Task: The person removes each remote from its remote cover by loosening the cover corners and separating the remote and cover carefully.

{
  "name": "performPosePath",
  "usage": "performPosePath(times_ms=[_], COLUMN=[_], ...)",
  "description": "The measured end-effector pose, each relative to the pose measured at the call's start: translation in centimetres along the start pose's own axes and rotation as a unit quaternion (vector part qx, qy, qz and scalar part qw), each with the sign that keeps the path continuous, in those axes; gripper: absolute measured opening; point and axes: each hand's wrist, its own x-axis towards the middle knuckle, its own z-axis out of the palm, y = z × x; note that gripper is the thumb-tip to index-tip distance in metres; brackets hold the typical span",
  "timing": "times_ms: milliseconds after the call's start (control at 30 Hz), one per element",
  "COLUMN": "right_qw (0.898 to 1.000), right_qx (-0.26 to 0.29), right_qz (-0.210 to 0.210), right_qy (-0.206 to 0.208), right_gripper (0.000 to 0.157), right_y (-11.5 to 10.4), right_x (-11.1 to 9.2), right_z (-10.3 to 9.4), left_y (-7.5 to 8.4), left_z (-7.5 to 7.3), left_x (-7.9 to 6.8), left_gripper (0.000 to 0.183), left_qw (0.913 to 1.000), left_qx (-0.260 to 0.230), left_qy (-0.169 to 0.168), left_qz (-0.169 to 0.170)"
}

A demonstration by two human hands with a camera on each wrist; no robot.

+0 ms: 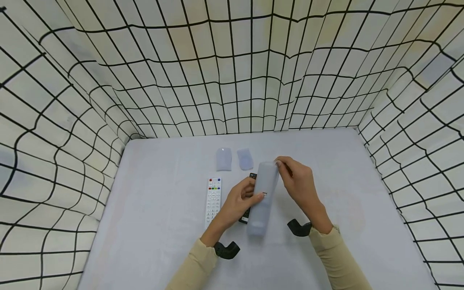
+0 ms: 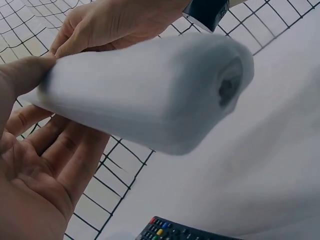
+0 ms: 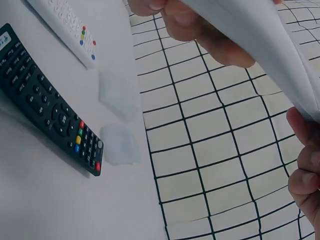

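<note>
A long translucent whitish sleeve, like a remote-control cover, is held up above the table. My left hand grips its middle, thumb on the near face and fingers behind. Pinched at the sleeve's far right corner are the fingertips of my right hand. In the left wrist view the sleeve shows a rounded end with a dark opening. Below it lies a black remote control, partly hidden by the sleeve and left hand in the head view. A white remote control lies left of my left hand.
Two small translucent pieces, one rounded and one narrower, lie beyond the remotes. White cloth covers the table. Pale walls with a black grid net stand at the back and both sides.
</note>
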Motion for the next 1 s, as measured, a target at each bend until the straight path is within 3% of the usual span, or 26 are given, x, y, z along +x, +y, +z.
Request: performPosePath(times_ms=[167,300,467,633,733,900,1000], right_qw=[1.000,1.000,0.998,0.989,0.987,0.992,0.980], right_qx=[0.024,0.022,-0.009,-0.056,-0.032,0.090,0.199], right_qz=[0.008,-0.010,-0.058,-0.130,-0.146,-0.078,0.003], right_qy=[-0.016,-0.013,0.002,0.038,0.050,0.028,-0.005], right_gripper=[0.014,0.013,0.014,0.017,0.018,0.015,0.019], right_y=[0.0,0.1,0.2,0.4,0.3,0.2,0.0], right_x=[-0.1,-0.3,-0.7,-1.0,-1.2,-1.7,-2.0], right_z=[0.2,0.4,0.7,1.2,1.6,2.2,2.4], left_y=[-0.2,-0.1,0.1,0.3,0.2,-0.3,-0.5], left_z=[-0.2,-0.3,-0.3,-0.3,-0.3,-0.3,-0.4], left_x=[-0.6,-0.9,-1.2,-1.5,-1.6,-1.9,-1.9], left_gripper=[0.032,0.032,0.032,0.030,0.033,0.036,0.037], left_qw=[0.9998,0.9995,0.9984,0.9958,0.9946,0.9937,0.9937], left_qx=[-0.018,-0.030,-0.048,-0.064,-0.070,-0.081,-0.085], left_qy=[-0.006,-0.012,-0.026,-0.048,-0.055,-0.057,-0.055], left_qz=[-0.002,-0.002,0.012,0.046,0.054,0.052,0.047])
